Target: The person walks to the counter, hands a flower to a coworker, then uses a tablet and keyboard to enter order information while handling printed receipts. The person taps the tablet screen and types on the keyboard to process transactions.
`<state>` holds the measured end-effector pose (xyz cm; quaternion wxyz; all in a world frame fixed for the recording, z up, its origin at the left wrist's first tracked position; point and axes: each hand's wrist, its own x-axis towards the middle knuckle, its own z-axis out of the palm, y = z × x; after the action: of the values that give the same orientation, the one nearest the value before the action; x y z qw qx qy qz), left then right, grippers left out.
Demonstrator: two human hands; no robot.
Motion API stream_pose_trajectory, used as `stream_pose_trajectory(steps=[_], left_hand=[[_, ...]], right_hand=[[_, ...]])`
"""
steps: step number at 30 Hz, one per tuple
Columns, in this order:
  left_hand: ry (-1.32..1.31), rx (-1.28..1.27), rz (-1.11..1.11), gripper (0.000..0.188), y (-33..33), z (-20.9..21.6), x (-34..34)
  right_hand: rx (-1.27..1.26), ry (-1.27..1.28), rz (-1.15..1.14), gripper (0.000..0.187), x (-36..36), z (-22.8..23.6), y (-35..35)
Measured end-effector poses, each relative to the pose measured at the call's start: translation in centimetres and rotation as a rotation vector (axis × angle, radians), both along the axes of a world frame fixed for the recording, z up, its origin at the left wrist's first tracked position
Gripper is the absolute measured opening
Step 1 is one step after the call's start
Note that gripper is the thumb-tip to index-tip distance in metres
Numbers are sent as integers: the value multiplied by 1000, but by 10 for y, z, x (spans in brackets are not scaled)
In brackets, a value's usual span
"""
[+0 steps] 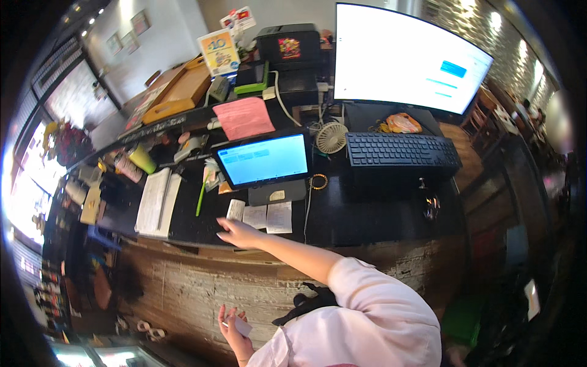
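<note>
My right hand reaches out over the front edge of the black counter, just below a small white paper slip. Its fingers look partly stretched and apart, with nothing seen in them. Two more printed slips lie to the right, below the tablet on its stand. Lower down, off the counter and close to my body, my left hand holds a small white paper slip between its fingers.
A stack of papers and a green pen lie left of the tablet. Beyond it are a pink sheet and a black printer. A small fan, keyboard and large monitor stand to the right.
</note>
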<state>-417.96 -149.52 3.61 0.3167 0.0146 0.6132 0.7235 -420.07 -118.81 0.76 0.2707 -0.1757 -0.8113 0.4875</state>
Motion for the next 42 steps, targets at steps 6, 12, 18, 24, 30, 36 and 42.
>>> stream_pose_trajectory(steps=[6,12,18,24,30,36,42], left_hand=[[-73,-1,-323,42,54,-15,-43],[-2,155,-555,45,157,0,-54],[-53,290,-693,49,232,34,6],[14,326,-697,51,260,40,18],[-109,433,-473,58,246,43,-24],[-122,572,-371,59,238,58,-62],[-23,525,-345,63,252,67,-99]], right_hand=[[-322,-301,-107,37,203,11,6],[-8,503,-1066,72,373,108,30],[-98,-194,-995,50,438,161,9],[-77,-378,-436,54,396,138,43],[75,-190,-25,51,302,142,76],[147,83,-89,30,252,148,87],[7,440,-659,47,215,118,139]])
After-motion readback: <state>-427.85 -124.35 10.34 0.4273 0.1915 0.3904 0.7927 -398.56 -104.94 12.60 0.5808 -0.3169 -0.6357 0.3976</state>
